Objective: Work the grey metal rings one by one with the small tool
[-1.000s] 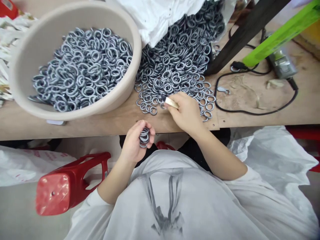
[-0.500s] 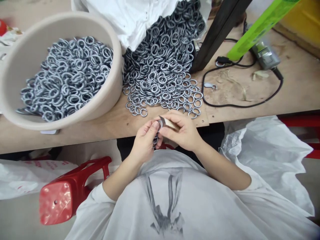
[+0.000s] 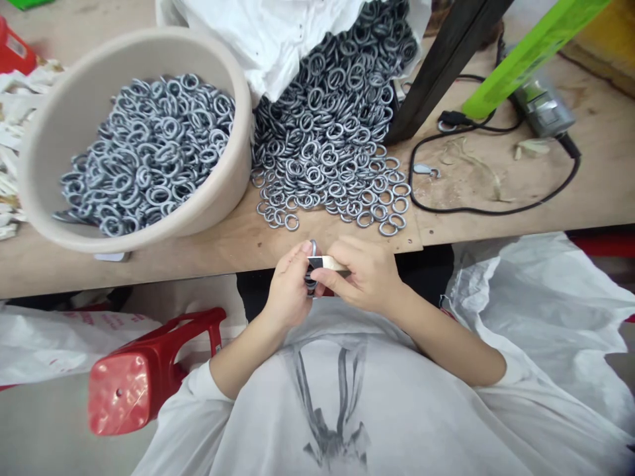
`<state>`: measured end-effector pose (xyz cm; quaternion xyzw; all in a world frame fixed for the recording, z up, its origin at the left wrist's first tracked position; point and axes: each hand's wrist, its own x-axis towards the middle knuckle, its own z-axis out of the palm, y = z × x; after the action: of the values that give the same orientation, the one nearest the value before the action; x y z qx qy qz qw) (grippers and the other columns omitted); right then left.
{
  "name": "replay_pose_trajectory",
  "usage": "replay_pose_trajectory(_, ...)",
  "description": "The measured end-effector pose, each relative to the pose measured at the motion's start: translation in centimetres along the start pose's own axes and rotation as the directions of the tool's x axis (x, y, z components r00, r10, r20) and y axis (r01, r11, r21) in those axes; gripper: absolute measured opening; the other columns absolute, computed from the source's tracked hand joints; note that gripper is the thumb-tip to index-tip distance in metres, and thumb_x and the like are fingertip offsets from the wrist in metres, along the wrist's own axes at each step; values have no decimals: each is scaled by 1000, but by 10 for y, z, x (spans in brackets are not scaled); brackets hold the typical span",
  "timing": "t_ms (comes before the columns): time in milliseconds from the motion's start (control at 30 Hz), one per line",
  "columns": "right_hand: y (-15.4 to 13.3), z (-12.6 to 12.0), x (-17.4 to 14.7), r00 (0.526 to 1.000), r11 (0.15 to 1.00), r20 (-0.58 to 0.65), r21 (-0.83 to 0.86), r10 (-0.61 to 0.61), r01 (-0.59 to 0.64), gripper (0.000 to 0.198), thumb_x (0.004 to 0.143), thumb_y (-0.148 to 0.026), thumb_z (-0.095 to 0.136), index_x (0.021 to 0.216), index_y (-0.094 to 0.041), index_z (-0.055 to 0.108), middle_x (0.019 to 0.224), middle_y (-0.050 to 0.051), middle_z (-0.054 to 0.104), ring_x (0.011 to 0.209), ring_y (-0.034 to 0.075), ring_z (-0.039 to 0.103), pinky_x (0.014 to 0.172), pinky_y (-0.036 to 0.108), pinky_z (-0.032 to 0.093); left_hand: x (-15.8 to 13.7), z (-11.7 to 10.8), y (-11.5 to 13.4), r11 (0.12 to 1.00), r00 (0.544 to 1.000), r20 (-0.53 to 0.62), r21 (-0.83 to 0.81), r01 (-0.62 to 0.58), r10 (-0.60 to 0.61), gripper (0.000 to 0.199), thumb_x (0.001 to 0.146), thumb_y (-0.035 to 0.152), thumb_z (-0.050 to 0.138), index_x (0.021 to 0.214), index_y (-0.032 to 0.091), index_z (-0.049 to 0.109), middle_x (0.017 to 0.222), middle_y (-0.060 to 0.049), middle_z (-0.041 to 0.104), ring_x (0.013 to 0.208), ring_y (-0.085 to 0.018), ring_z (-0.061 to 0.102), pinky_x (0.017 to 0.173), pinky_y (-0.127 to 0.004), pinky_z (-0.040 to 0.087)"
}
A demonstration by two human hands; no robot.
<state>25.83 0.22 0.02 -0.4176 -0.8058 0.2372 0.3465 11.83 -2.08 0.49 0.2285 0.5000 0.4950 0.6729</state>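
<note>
In the head view, the right hand (image 3: 367, 274) has come away from the loose rings (image 3: 327, 155) on the table (image 3: 218, 259) and now meets the left hand (image 3: 288, 284). It grips a pale tool (image 3: 331, 264) with dark end. The left is closed around several rings, one ring (image 3: 313, 247) standing at its fingertips. So picking seems finished; the work, I judge, is now in the hands.

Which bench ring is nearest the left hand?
The ring at the near-left tip of the loose heap, jutting past its neighbours toward the left hand.
</note>
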Motion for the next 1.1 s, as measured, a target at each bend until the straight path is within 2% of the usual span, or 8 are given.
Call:
replay_pose_trajectory(400, -6, 3, 5, 996, 999, 87, -13, -30, 31, 51, 94, -58, 53, 60, -18, 54, 60, 0, 50, 54, 11, 41, 54, 28, 24, -2, -10, -2, 999, 1000, 8, -51, 18, -17, 42, 77, 54, 70, 70, 20, 46, 49, 8, 42, 37, -6, 40, 37, -18, 32)
replay_pose_trajectory(533, 7, 5, 14, 991, 992, 110, 94, 80, -90, 52, 95, -56, 51, 59, -19, 53, 58, -1, 51, 55, 12, 44, 56, 28, 27, -8, -19, -3, 1000, 991, 134, -28, -9, 13, 43, 81, 53, 68, 66, 18, 46, 52, 5, 45, 40, -7, 42, 40, -19, 34)
replay_pose_trajectory(633, 19, 10, 30, 977, 978, 42, -9, 210, -210, 47, 96, -55, 50, 69, -19, 60, 63, 1, 55, 60, 15, 49, 58, 28, 28, -12, -28, -2, 999, 976, 216, -25, -30, 35, 43, 85, 50, 65, 64, 17, 47, 55, 3, 49, 43, -6, 44, 43, -19, 35)
replay_pose_trajectory(767, 17, 25, 53, 975, 958, 158, -264, 153, -108, 27, 94, -43, 58, 105, -20, 68, 101, 7, 66, 85, 22, 60, 64, 30, 33, -9, -42, 5, 992, 990, 82, -46, -116, 119, 32, 85, 43, 68, 73, 15, 58, 63, 1, 56, 45, -6, 47, 42, -18, 34)
replay_pose_trajectory(867, 12, 34, 63, 955, 915, 225, -394, 192, -91, 21, 96, -31, 54, 105, -20, 68, 108, 10, 63, 85, 23, 60, 62, 31, 32, -4, -52, 11, 988, 989, 2, -43, -147, 147, 24, 82, 36, 70, 94, 16, 67, 69, 1, 62, 45, -6, 50, 40, -17, 35)
replay_pose_trajectory(967, 13, 31, 62, 970, 955, 132, -246, 205, -168, 18, 95, -27, 53, 91, -17, 67, 96, 8, 62, 80, 21, 58, 64, 30, 34, 0, -57, 15, 987, 990, -28, -73, -142, 140, 26, 77, 29, 71, 101, 18, 66, 72, 1, 65, 46, -6, 52, 39, -16, 36)
replay_pose_trajectory(1033, 15, 22, 57, 978, 985, 123, 18, 169, -172, 19, 94, -28, 55, 83, -17, 65, 84, 5, 59, 76, 18, 56, 67, 29, 38, 3, -56, 14, 989, 994, -4, -92, -112, 112, 21, 77, 32, 70, 90, 16, 65, 73, 0, 66, 47, -7, 54, 38, -17, 37)
replay_pose_trajectory(1100, 14, 12, 50, 983, 956, 156, 259, 99, -137, 19, 94, -28, 56, 80, -17, 63, 77, 2, 58, 74, 16, 56, 69, 28, 40, 5, -51, 13, 996, 997, 72, -89, -29, 35, 29, 79, 43, 68, 84, 15, 63, 72, -2, 66, 46, -8, 54, 36, -17, 36)
